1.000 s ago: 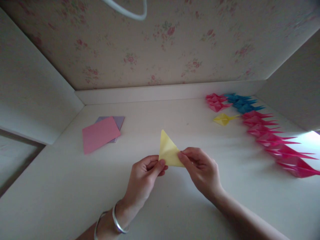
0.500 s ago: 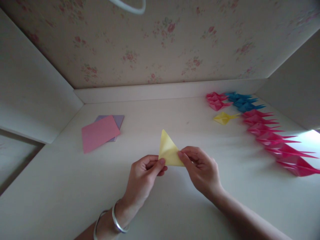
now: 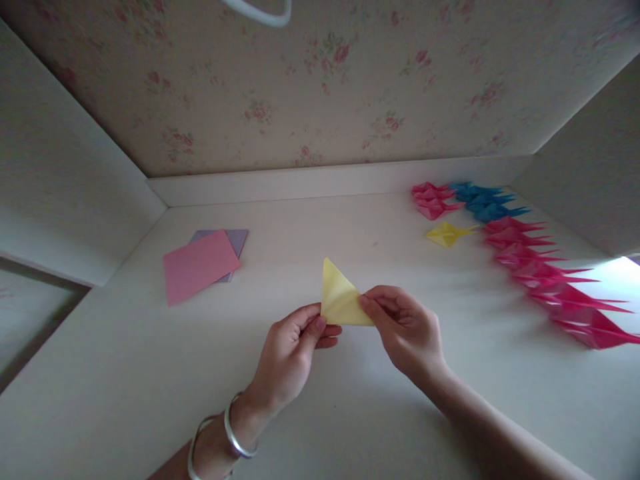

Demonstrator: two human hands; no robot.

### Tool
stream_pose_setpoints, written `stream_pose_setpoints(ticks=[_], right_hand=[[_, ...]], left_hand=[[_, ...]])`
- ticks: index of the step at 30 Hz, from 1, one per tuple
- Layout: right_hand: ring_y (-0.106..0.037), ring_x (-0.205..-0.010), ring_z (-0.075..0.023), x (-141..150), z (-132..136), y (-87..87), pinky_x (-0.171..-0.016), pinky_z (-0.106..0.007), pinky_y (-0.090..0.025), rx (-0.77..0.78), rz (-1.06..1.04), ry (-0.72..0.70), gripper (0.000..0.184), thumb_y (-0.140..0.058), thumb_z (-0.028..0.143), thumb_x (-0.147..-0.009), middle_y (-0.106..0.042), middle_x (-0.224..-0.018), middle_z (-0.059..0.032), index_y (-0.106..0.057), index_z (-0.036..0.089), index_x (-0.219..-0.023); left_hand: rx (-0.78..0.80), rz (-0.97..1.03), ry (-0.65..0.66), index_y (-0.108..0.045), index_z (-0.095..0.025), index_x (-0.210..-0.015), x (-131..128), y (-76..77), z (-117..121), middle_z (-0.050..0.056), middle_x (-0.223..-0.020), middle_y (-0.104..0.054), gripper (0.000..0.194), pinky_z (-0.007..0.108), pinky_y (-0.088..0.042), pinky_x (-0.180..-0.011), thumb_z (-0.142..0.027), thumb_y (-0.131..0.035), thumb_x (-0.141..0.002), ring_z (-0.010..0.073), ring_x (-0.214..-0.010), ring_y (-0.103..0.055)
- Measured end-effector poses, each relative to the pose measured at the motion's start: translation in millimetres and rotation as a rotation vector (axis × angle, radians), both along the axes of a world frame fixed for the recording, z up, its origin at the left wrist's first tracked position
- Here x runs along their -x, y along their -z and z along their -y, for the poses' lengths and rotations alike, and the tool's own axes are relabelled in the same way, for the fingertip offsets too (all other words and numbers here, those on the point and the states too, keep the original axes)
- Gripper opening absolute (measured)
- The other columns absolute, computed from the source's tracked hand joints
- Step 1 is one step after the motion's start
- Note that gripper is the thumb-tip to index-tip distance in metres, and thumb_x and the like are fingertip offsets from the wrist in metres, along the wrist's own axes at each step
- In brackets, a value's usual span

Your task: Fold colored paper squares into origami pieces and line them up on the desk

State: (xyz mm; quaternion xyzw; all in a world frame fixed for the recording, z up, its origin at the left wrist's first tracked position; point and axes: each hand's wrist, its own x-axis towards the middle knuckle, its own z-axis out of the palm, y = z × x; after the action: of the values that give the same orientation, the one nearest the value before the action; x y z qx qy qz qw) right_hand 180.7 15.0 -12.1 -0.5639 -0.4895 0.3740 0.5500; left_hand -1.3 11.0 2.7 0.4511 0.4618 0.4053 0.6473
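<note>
A yellow sheet of origami paper [image 3: 340, 300], folded to a triangle, is held up between both hands over the middle of the white table. My left hand [image 3: 295, 350] pinches its lower left corner between thumb and fingers. At the right edge my right hand [image 3: 405, 330] grips it, thumb on the near face, and its fingers cover the right corner. A crease runs across the paper from the lower left. Two silver bangles [image 3: 235, 430] circle my left wrist.
Pink paper [image 3: 200, 267] lies over purple paper [image 3: 237, 240] at the left of the table [image 3: 280, 233]. Folded pink figures [image 3: 565, 293], blue figures [image 3: 487, 203] and one yellow figure [image 3: 446, 235] sit at the right. A flowered wall [image 3: 300, 100] rises behind.
The yellow paper has shifted slightly right. My right hand has risen a little with its edge, and my left fingers now extend further below the lower left corner.
</note>
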Motion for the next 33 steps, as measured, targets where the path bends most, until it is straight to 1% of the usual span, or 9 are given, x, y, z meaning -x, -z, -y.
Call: stream_pose_setpoints(ticks=[5,7,11,15,18,21,24,30,33], right_hand=[[-0.068,-0.066,-0.0138,-2.5,-2.1,-0.4,-0.059,-0.021,-0.053,-0.024,0.003,0.023,0.010,-0.068,0.031,-0.085,-0.073,-0.075,-0.0014,-0.068,0.021,-0.083],[-0.068,-0.067,-0.0141,-2.6,-1.5,-0.2,-0.059,-0.022,-0.053,-0.020,0.018,-0.003,0.010,-0.068,0.032,-0.086,-0.073,-0.076,-0.0017,-0.068,0.022,-0.084],[-0.068,-0.067,-0.0146,-0.6,2.1,-0.9,-0.060,-0.024,-0.054,-0.015,0.055,-0.061,0.010,-0.066,0.031,-0.087,-0.073,-0.077,-0.0021,-0.068,0.022,-0.084],[-0.067,-0.066,-0.0145,0.6,4.2,-3.4,-0.059,-0.024,-0.053,0.005,0.076,-0.080,0.011,-0.066,0.031,-0.087,-0.071,-0.075,-0.0021,-0.067,0.021,-0.084],[-0.068,-0.069,-0.0161,0.5,3.4,-4.9,-0.060,-0.025,-0.053,0.038,-0.013,-0.122,0.014,-0.068,0.033,-0.086,-0.072,-0.077,-0.0032,-0.065,0.021,-0.090],[-0.069,-0.071,-0.0174,0.5,2.4,-6.1,-0.060,-0.025,-0.053,0.110,-0.158,-0.238,0.027,-0.070,0.036,-0.084,-0.074,-0.079,-0.0035,-0.059,0.022,-0.105],[-0.068,-0.069,-0.0168,0.4,2.5,-7.6,-0.059,-0.025,-0.051,0.176,-0.219,-0.318,0.030,-0.071,0.037,-0.084,-0.075,-0.080,-0.0039,-0.058,0.022,-0.107],[-0.068,-0.067,-0.0167,-1.0,1.5,-10.2,-0.060,-0.026,-0.051,0.238,-0.286,-0.289,0.031,-0.074,0.039,-0.080,-0.076,-0.078,-0.0044,-0.062,0.020,-0.101],[-0.070,-0.069,-0.0174,-1.4,-0.3,-10.2,-0.064,-0.027,-0.053,0.251,-0.306,-0.292,0.033,-0.075,0.039,-0.079,-0.076,-0.079,-0.0050,-0.062,0.019,-0.102]], left_hand=[[0.027,0.061,0.057,-0.063,-0.015,-0.122,-2.3,-1.3,1.3,0.010,-0.101,-0.075,0.038,0.033,-0.060,-0.082,-0.041,-0.051,-0.098,0.0209,-0.091,-0.073],[0.059,0.085,0.111,-0.066,-0.014,-0.115,-3.0,-4.1,0.4,0.011,-0.106,-0.074,0.037,0.031,-0.060,-0.081,-0.044,-0.054,-0.096,0.0208,-0.092,-0.072],[0.099,-0.012,0.102,-0.072,-0.012,-0.095,-1.7,-5.8,-1.5,0.009,-0.087,-0.076,0.030,0.026,-0.060,-0.072,-0.041,-0.066,-0.089,0.0175,-0.078,-0.072],[0.054,-0.097,0.071,-0.074,-0.013,-0.088,0.2,-3.9,-2.1,0.008,-0.079,-0.077,0.028,0.025,-0.059,-0.068,-0.040,-0.067,-0.088,0.0174,-0.074,-0.072],[0.047,-0.100,0.045,-0.075,-0.013,-0.087,0.4,-4.1,-1.6,0.008,-0.077,-0.077,0.028,0.025,-0.059,-0.067,-0.040,-0.068,-0.087,0.0174,-0.072,-0.072],[0.079,-0.082,0.051,-0.075,-0.013,-0.086,-0.2,-5.0,-1.3,0.008,-0.078,-0.077,0.027,0.024,-0.059,-0.066,-0.039,-0.070,-0.085,0.0175,-0.072,-0.072],[0.109,-0.057,0.070,-0.076,-0.013,-0.088,-0.9,-6.2,-1.6,0.008,-0.080,-0.077,0.025,0.022,-0.058,-0.065,-0.038,-0.070,-0.085,0.0173,-0.075,-0.073],[0.181,0.013,0.099,-0.075,-0.012,-0.089,-0.6,-10.6,-1.2,0.009,-0.086,-0.078,0.025,0.022,-0.058,-0.065,-0.036,-0.071,-0.084,0.0179,-0.075,-0.074],[0.162,0.008,0.129,-0.075,-0.013,-0.091,0.2,-10.3,-0.5,0.010,-0.088,-0.078,0.026,0.024,-0.058,-0.068,-0.037,-0.069,-0.086,0.0186,-0.078,-0.074]])
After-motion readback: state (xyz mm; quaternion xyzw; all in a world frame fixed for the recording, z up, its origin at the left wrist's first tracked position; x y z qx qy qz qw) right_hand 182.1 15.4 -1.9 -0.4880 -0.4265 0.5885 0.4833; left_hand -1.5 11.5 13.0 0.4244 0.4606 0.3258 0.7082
